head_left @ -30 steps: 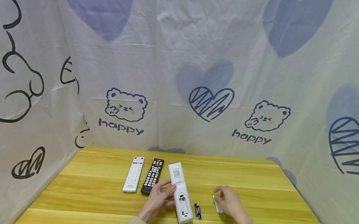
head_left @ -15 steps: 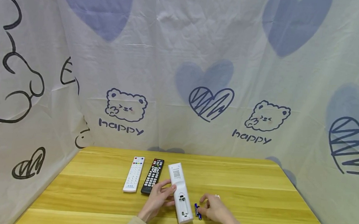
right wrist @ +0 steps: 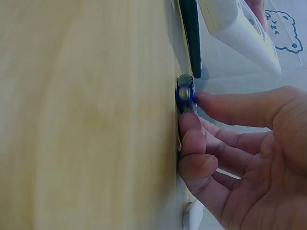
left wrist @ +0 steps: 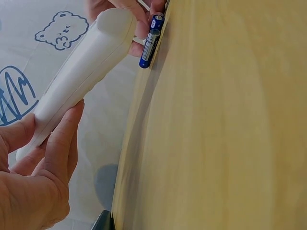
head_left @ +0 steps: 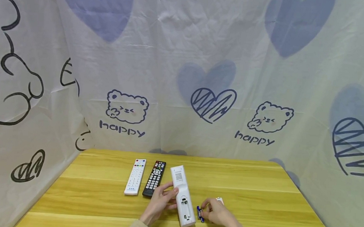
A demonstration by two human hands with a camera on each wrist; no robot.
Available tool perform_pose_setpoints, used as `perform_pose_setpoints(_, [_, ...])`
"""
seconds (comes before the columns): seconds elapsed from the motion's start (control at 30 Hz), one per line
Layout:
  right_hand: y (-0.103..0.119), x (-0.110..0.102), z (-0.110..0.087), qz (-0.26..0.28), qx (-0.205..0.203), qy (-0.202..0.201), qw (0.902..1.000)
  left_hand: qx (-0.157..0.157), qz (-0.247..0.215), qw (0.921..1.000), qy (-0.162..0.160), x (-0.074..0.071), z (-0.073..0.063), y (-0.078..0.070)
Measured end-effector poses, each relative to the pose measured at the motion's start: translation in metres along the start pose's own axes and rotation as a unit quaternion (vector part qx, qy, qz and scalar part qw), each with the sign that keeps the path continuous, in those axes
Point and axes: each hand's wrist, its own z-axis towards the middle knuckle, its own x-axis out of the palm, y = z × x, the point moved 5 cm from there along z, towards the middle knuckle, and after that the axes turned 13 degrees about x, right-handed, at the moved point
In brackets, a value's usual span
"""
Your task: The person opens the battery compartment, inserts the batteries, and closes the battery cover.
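Observation:
My left hand (head_left: pixel 160 201) grips a white remote control (head_left: pixel 182 192) with its back turned up and its battery compartment uncovered; no battery sits inside. In the left wrist view the remote (left wrist: pixel 91 62) slants above the table, thumb on one side and fingers on the other. Two blue batteries (head_left: pixel 199 213) lie side by side on the wood, right of the remote. My right hand (head_left: pixel 220 213) has its thumb and index finger around a battery (right wrist: pixel 185 93), which is at table level. The white battery cover (head_left: pixel 219 199) lies behind the right hand, partly hidden.
Left of the held remote lie a black remote (head_left: pixel 155 177) and another white remote (head_left: pixel 135 176), both buttons up. The wooden table (head_left: pixel 264 186) ends at a patterned cloth (head_left: pixel 168 133) hung behind it.
The right hand has let go of the battery cover, leaving it on the table, and moved left to the batteries, where its fingers now close on one. The left hand and remote stay put.

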Motion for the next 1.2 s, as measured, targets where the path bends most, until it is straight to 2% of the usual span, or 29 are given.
perform_pose_setpoints(0.17, [0.001,0.001,0.001,-0.023,0.003,-0.015,0.9996,0.001,0.000,1.0000,0.000,0.000,0.000,0.001])
perform_pose_setpoints(0.53, [0.005,0.002,0.002,-0.091,0.015,-0.088,0.9919,0.003,-0.005,1.0000,-0.003,-0.001,-0.001,0.001])
perform_pose_setpoints(0.83, [0.009,0.003,0.000,-0.139,0.016,-0.158,0.9774,0.002,-0.002,1.0000,-0.004,-0.001,-0.001,0.001])
perform_pose_setpoints(0.97, [0.010,0.002,-0.001,-0.138,0.008,-0.167,0.9763,0.000,-0.003,1.0000,-0.006,-0.001,-0.001,0.001])
perform_pose_setpoints(1.2, [0.015,0.001,0.000,-0.106,-0.034,-0.151,0.9823,0.001,-0.001,0.9999,-0.014,-0.002,-0.001,0.001])
